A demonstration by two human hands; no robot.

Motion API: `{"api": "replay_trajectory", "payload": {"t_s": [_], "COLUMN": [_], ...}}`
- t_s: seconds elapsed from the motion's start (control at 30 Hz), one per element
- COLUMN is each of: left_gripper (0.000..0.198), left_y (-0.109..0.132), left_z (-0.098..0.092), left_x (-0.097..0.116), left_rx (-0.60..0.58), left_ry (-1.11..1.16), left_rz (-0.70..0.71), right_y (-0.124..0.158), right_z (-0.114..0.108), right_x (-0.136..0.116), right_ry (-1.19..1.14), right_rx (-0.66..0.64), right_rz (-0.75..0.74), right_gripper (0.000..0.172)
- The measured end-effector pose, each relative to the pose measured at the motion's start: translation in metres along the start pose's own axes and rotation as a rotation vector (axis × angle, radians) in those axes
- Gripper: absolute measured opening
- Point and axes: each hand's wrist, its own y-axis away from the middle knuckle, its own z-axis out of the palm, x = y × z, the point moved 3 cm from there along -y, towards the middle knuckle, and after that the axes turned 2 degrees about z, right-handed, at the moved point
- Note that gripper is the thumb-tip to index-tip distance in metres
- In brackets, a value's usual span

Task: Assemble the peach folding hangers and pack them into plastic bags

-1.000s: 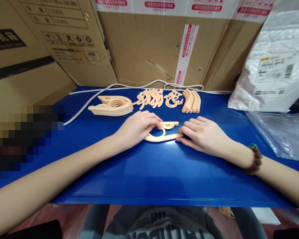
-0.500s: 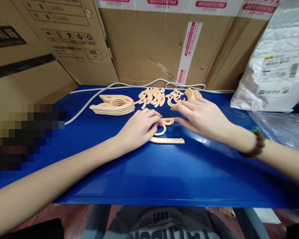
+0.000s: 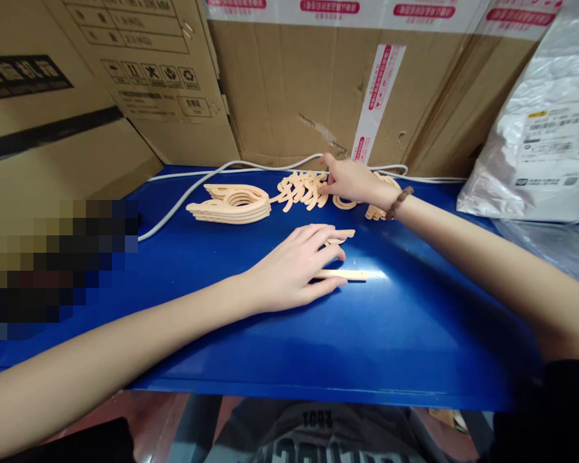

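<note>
My left hand (image 3: 299, 263) lies flat with fingers stretched on a peach hook-shaped plastic piece (image 3: 342, 275) on the blue table (image 3: 318, 341); only the piece's straight bar and one end show past the fingers. My right hand (image 3: 352, 180), with a bead bracelet (image 3: 398, 200) on the wrist, reaches to the far edge. Its thumb and forefinger are apart, tips on a row of small curly peach pieces (image 3: 299, 190). A stack of large curved peach pieces (image 3: 229, 202) lies to their left.
Peach ring pieces (image 3: 342, 204) and curved strips (image 3: 374, 212) are partly hidden under my right wrist. A white cable (image 3: 197, 183) runs along the back edge. Cardboard boxes (image 3: 309, 83) wall off the back and left. A silver plastic bag (image 3: 545, 141) sits at right.
My right hand left the hook-shaped piece and moved away to the far row of small pieces. My left hand flattened over the hook-shaped piece, which stayed near the middle.
</note>
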Motion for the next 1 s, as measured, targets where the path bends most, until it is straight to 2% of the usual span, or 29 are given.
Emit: {"api": "replay_trajectory", "payload": {"t_s": [0.2, 0.37, 0.47, 0.57, 0.67, 0.73, 0.83, 0.9, 1.0], "left_gripper": [0.031, 0.028, 0.028, 0.026, 0.025, 0.025, 0.026, 0.028, 0.029], "left_y": [0.000, 0.000, 0.000, 0.000, 0.000, 0.000, 0.000, 0.000, -0.002], "left_z": [0.005, 0.007, 0.006, 0.007, 0.007, 0.008, 0.008, 0.008, 0.007], "left_x": [0.000, -0.001, -0.001, 0.000, 0.000, 0.000, -0.001, -0.002, -0.003], "left_rx": [-0.069, -0.102, -0.114, -0.131, -0.138, -0.122, -0.111, -0.109, -0.090], "left_ry": [0.015, 0.047, 0.044, 0.036, 0.027, 0.024, 0.038, 0.049, 0.067], "left_rz": [-0.018, -0.059, -0.060, -0.052, -0.037, -0.032, -0.038, -0.046, -0.071], "right_y": [-0.013, -0.009, 0.012, 0.049, 0.094, 0.122, 0.150, 0.158, 0.160], "right_z": [0.003, -0.012, -0.024, -0.028, -0.021, -0.015, -0.012, -0.012, -0.013], "right_x": [0.006, 0.006, 0.005, 0.008, 0.015, 0.020, 0.022, 0.020, 0.015], "right_ry": [-0.131, -0.405, -0.564, -0.719, -0.864, -0.831, -0.523, -0.322, -0.149], "right_rx": [0.032, 0.078, 0.051, 0.059, 0.000, -0.019, 0.083, 0.108, 0.077], "right_rz": [0.139, 0.185, 0.208, 0.161, 0.088, 0.053, -0.038, -0.096, -0.106], "right_gripper": [0.061, 0.051, 0.037, 0.025, 0.030, 0.031, 0.026, 0.027, 0.043]}}
